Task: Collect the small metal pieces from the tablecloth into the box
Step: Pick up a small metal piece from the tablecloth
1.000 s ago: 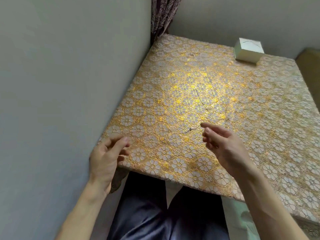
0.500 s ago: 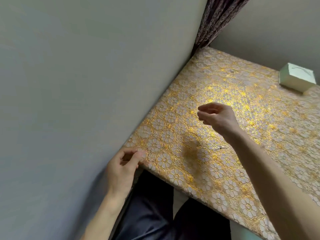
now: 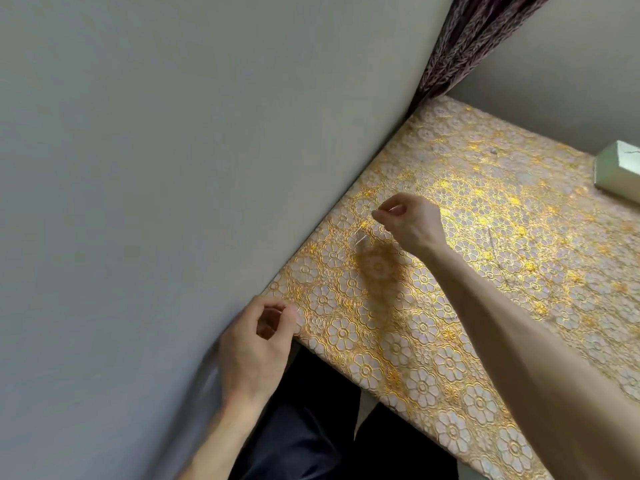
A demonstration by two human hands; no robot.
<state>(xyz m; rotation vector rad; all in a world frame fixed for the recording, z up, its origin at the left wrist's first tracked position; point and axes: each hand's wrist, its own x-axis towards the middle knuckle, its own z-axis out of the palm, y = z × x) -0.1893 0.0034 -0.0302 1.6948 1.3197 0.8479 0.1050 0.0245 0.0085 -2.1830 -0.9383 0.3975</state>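
A thin silvery metal piece (image 3: pixel 361 237) shows on the gold-and-white flower-patterned lace tablecloth (image 3: pixel 485 271), close to the cloth's edge along the plain grey wall (image 3: pixel 173 168). Its long axis runs on a slant, the upper end toward the wall and the lower end toward the middle of the table. It is too fine to tell one end from the other.

Just above it is the right hand (image 3: pixel 410 221), fingers curled, thumb and forefinger tips pressed together. I cannot tell whether anything is pinched between them.

The left hand (image 3: pixel 258 341) rests at the near corner of the table, fingers curled round a hollow. What it holds, if anything, cannot be made out.

The pale rectangular cardboard box (image 3: pixel 620 171) stands well apart, at the far right. A dark patterned curtain (image 3: pixel 467 39) hangs in the corner.
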